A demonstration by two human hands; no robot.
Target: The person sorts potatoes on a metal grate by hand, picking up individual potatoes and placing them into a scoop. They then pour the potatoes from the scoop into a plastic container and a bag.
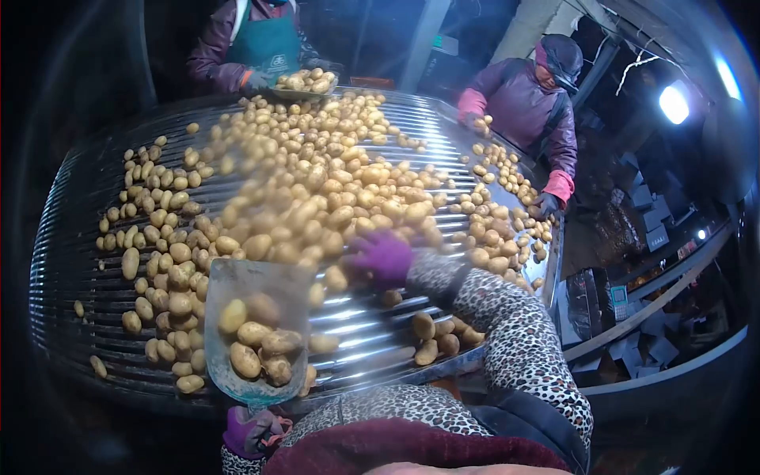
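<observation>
While the left grip (250, 434) clasps one scoop (236, 277) holding six potatoes (281, 342), the right grip (383, 257) is spread.

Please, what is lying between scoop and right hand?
A few potatoes on the ribbed surface lie between the scoop and right hand, in the head view.

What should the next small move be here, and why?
Probably sweep the right hand left, drawing loose potatoes into the scoop. That hand is beside the pile's near edge, the left hand grips the scoop's handle, its mouth faces the pile, and the few potatoes inside seem to leave room near the lip.
</observation>
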